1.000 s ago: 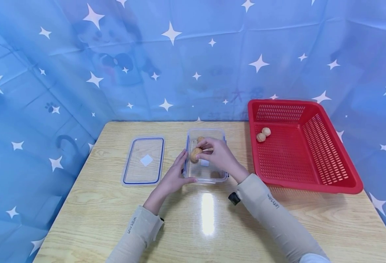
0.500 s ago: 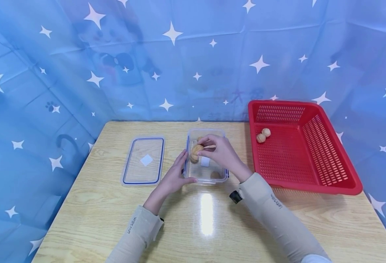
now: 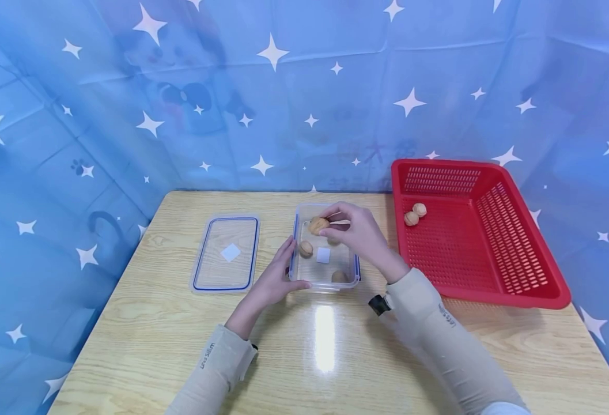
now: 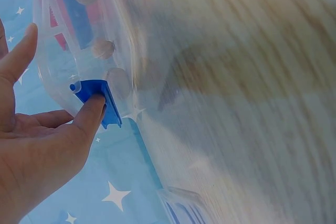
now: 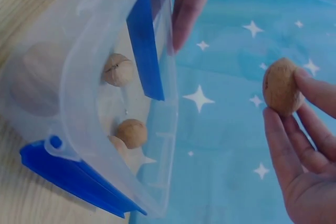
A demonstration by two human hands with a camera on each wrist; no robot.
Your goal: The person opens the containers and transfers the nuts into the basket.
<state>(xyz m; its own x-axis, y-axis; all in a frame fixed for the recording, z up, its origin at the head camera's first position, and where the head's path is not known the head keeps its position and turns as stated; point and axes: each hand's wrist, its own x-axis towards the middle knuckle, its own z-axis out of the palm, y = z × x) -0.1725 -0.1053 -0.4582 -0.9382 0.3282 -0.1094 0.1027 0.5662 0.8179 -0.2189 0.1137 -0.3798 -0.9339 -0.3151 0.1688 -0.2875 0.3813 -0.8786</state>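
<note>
My right hand (image 3: 358, 236) pinches a walnut (image 3: 318, 226) between thumb and fingertips, over the far part of a clear plastic box (image 3: 298, 282). In the right wrist view the held walnut (image 5: 282, 87) is above the box rim. My left hand (image 3: 273, 280) lies along the box's left side, fingers fairly straight and thumb spread toward its front edge. The left wrist view has one finger against a blue latch (image 4: 102, 100) hanging from the box. Several walnuts lie inside, one near the left wall (image 3: 306, 249) and another at the front right (image 3: 339, 276); a white label (image 3: 323, 255) shows between them.
A clear lid with a blue seal (image 3: 226, 253) lies left of the box. On the right stands a red plastic basket (image 3: 483, 297) holding two walnuts (image 3: 415, 214). A blue starry curtain (image 3: 304, 98) hangs behind the wooden table (image 3: 148, 323).
The right hand has moved back and slightly right, with the walnut still pinched, uncovering a walnut by the left wall. The left hand stays in place.
</note>
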